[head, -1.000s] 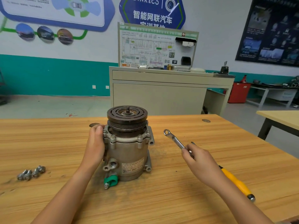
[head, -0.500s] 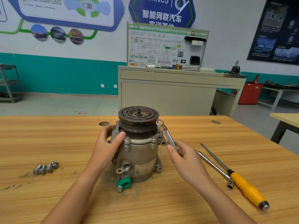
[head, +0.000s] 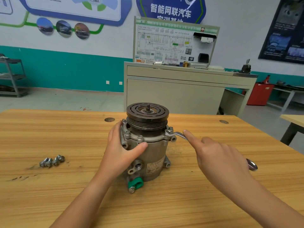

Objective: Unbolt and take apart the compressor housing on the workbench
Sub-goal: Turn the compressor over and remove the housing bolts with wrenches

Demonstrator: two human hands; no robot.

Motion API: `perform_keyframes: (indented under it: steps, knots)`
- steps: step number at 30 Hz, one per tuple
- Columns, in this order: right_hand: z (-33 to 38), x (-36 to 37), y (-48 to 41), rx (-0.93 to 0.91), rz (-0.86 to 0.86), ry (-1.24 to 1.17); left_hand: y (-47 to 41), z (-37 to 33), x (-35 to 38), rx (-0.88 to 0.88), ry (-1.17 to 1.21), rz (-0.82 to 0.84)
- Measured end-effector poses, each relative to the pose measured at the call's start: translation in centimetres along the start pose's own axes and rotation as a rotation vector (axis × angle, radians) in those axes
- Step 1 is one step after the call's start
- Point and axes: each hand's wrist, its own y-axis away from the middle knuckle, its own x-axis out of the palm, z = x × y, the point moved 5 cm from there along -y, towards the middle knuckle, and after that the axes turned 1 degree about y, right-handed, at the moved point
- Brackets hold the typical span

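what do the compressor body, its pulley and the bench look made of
Compressor body: likely cast aluminium, dull pale grey with a matte, slightly grimy skin. Pulley: probably steel, dark and rust-tinged, with machined grooves. Bench: wood or wood-look laminate, streaky yellow-brown grain, light sheen; cannot tell which.

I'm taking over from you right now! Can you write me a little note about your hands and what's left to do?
Left hand grips the compressor, upright on the bench.
Right hand holds the wrench, its ring end at the flange on the compressor's right side.
Done: a few loose bolts lie on the bench, left of the compressor.
Left: flange bolts are in place; undo them, then split the housing.
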Motion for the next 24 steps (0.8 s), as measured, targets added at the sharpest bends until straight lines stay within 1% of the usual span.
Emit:
perform_keyframes:
  steps: [5, 10, 13, 15, 18, 21, 24]
  knots:
    - [2.1, -2.2, 0.1, -0.114, 0.122, 0.136, 1.5, -1.0, 0.8, 0.068, -0.015, -0.109]
    - [4.0, -2.3, 0.2, -0.177, 0.158, 0.206, 1.0, -1.4, 0.5, 0.076, -0.089, -0.089]
    - [4.4, -2.9, 0.2, -0.219, 0.131, 0.221, 0.7, -1.4, 0.3, 0.088, -0.074, -0.059]
    - [4.8, -3.4, 0.2, -0.278, 0.104, 0.246, 0.6, -1.2, 0.3, 0.093, -0.072, -0.06]
    - [4.7, -3.4, -0.1, -0.325, 0.024, 0.261, 0.5, -0.8, 0.0, 0.098, -0.073, -0.071]
    - [3.1, -2.2, -0.8, -0.334, -0.078, 0.278, 0.2, -0.6, -0.1, 0.112, -0.072, -0.071]
    - [0.3, -0.1, -2.4, -0.373, -0.108, 0.204, 0.0, -0.2, -0.3, 0.122, -0.083, -0.086]
